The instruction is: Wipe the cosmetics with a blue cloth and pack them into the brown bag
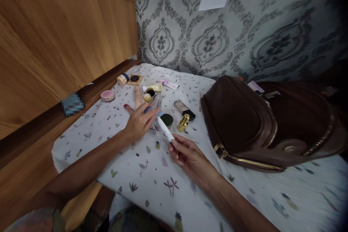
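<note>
My right hand [187,154] grips the lower end of a slim white tube [164,128], which slants up and to the left above the table. My left hand [140,121] is at the tube's upper end, its fingers closed around a small blue item [160,113]. Whether the blue item is joined to the tube I cannot tell; the fingers partly cover it. Just behind the tube is a dark green round lid [166,119], and a gold bottle [183,123] stands to its right. A beige tube [138,96] and a red-tipped lipstick [128,108] lie beside my left hand.
A large brown leather bag [239,123] sits on the right of the patterned white cloth [152,188]. More cosmetics include a pink round case [108,95], a foundation bottle [183,108] and a pink-and-white tube [170,84]. A wooden panel [67,36] borders the left.
</note>
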{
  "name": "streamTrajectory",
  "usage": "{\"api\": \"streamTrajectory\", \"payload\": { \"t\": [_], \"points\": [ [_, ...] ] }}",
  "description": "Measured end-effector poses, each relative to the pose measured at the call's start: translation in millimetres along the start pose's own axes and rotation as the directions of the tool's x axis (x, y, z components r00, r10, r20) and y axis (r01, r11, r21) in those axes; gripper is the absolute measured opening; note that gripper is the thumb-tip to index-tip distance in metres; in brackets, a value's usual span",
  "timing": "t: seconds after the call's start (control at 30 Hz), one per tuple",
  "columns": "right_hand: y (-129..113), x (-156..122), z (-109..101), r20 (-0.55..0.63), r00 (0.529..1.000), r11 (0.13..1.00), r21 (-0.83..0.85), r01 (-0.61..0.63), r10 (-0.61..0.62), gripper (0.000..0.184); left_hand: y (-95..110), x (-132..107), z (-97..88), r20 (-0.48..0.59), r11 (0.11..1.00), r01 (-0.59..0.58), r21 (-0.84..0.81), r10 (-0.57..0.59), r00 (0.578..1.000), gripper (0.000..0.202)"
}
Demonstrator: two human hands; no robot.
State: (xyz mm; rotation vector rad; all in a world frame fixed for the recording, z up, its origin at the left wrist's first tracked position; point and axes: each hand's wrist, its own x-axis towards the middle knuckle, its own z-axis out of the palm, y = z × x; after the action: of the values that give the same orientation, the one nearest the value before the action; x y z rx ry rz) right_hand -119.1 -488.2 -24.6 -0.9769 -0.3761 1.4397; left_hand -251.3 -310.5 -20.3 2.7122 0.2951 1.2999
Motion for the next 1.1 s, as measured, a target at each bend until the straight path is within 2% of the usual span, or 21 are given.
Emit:
{"api": "streamTrajectory", "payload": {
  "t": [0.13, 0.27, 0.33, 0.43, 0.6, 0.73, 0.8, 0.87, 1.0, 1.03, 1.1],
  "points": [
    [2.4, 2.8, -3.3, 0.007, 0.999, 0.999, 0.004, 0.032, -0.032, 0.052, 16.6, -1.4, -3.1, -0.024, 0.997, -0.079, -0.01, 0.079, 0.997, 0.021],
    [4.4, 5.0, -6.1, 0.024, 0.998, 0.998, 0.01, 0.059, -0.06, 0.05, 42.7, -7.1, -2.4, 0.057, 0.963, -0.27, -0.029, 0.271, 0.961, 0.022],
    [5.0, 4.7, -6.4, 0.041, 0.997, 0.997, -0.015, 0.072, -0.071, 0.049, 46.7, -9.2, -0.4, 0.102, 0.952, -0.307, -0.012, 0.307, 0.946, 0.024],
    [5.8, 3.1, -5.7, 0.057, 0.994, 0.992, -0.082, 0.093, -0.088, 0.048, 34.5, -8.5, 1.4, 0.128, 0.981, -0.193, 0.025, 0.188, 0.974, 0.026],
    [8.8, 4.3, -4.9, 0.035, 0.991, 0.983, -0.131, 0.131, -0.127, 0.047, -1.9, -1.5, -1.8, 0.067, 0.995, 0.025, 0.096, -0.032, 0.997, 0.027],
    [10.4, 8.0, -6.7, -0.016, 0.993, 0.989, -0.092, 0.118, -0.12, 0.045, -7.2, 1.4, -5.0, 0.047, 0.992, 0.08, 0.1, -0.085, 0.995, 0.026],
    [9.4, 8.8, -7.6, -0.037, 0.992, 0.992, -0.047, 0.115, -0.117, 0.045, 1.0, 0.7, -5.3, 0.01, 0.996, 0.055, 0.072, -0.056, 0.998, 0.025],
    [7.6, 8.4, -7.9, -0.035, 0.992, 0.992, 0.0, 0.125, -0.125, 0.044, 14.1, -1.7, -4.6, -0.003, 0.999, -0.028, 0.033, 0.028, 1.0, 0.024],
    [3.9, 6.5, -7.5, 0.012, 0.992, 0.99, 0.067, 0.125, -0.126, 0.044, 38.0, -8.0, -1.0, 0.086, 0.965, -0.262, -0.015, 0.263, 0.961, 0.024],
    [3.4, 6.2, -7.4, 0.018, 0.993, 0.99, 0.076, 0.119, -0.12, 0.043, 39.7, -8.8, -0.1, 0.107, 0.96, -0.28, -0.016, 0.28, 0.954, 0.025],
    [2.9, 5.7, -7.4, 0.023, 0.995, 0.991, 0.088, 0.099, -0.102, 0.043, 35.4, -8.6, 0.8, 0.121, 0.971, -0.238, -0.001, 0.236, 0.964, 0.026]
  ]
}}
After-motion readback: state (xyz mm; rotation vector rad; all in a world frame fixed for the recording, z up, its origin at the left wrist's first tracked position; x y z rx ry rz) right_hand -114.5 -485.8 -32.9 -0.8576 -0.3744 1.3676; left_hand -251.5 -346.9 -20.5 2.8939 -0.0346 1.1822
